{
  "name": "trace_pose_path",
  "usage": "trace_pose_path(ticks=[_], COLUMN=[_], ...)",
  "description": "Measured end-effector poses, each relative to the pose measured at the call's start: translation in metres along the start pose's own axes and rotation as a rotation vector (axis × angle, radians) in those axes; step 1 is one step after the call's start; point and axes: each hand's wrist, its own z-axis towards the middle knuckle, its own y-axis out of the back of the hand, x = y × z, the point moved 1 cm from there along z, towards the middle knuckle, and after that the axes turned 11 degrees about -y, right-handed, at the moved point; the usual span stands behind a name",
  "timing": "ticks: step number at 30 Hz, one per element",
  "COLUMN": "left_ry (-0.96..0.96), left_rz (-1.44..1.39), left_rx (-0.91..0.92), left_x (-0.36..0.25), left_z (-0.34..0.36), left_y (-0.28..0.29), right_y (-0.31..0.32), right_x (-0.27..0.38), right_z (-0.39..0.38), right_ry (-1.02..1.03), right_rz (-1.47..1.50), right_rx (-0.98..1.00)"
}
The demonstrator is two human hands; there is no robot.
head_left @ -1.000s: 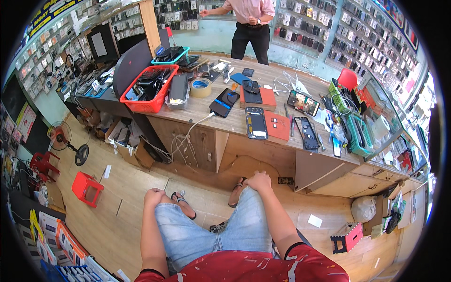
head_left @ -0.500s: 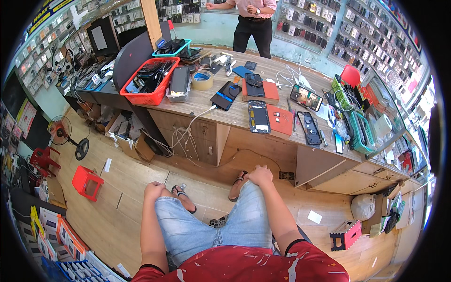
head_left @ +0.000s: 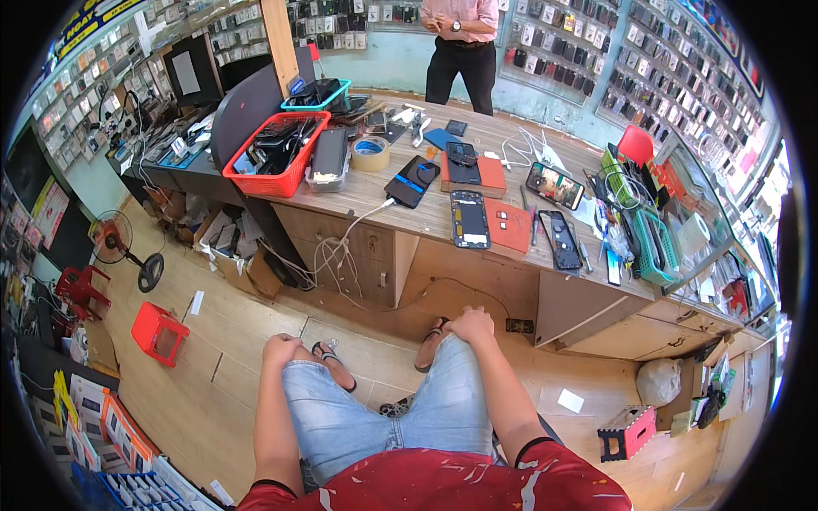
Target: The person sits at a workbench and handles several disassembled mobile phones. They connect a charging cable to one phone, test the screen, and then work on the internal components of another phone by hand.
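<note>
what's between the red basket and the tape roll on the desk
In the head view, a clear plastic box stands between the red basket and the tape roll.

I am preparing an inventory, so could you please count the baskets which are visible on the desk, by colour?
Red basket: 1
Turquoise basket, left side: 1
Lime-green basket: 1
Teal-green basket, right side: 1
Total: 4

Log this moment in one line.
left hand: resting on left knee | right hand: resting on right knee | desk: cabled phone, tape roll, red basket
</note>
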Motion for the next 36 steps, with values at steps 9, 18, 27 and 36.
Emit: trace_pose_path(ticks=[9, 18, 27, 36], left_ry=[-0.014, -0.001, 0.01, -0.013], left_rz=[-0.042, -0.087, -0.057, -0.077], left_rx=[-0.033, -0.03, -0.035, -0.036], left_x=[-0.008, -0.004, 0.0, 0.002], left_z=[0.031, 0.014, 0.018, 0.019], left_y=[0.011, 0.008, 0.006, 0.005], right_y=[0.033, 0.024, 0.026, 0.024], right_x=[0.023, 0.017, 0.018, 0.018], right_z=[0.007, 0.0, -0.001, 0.002], right_ry=[0.017, 0.009, -0.003, 0.005], right_rz=[-0.012, -0.015, -0.013, -0.002], right_rx=[0.001, 0.042, 0.05, 0.027])
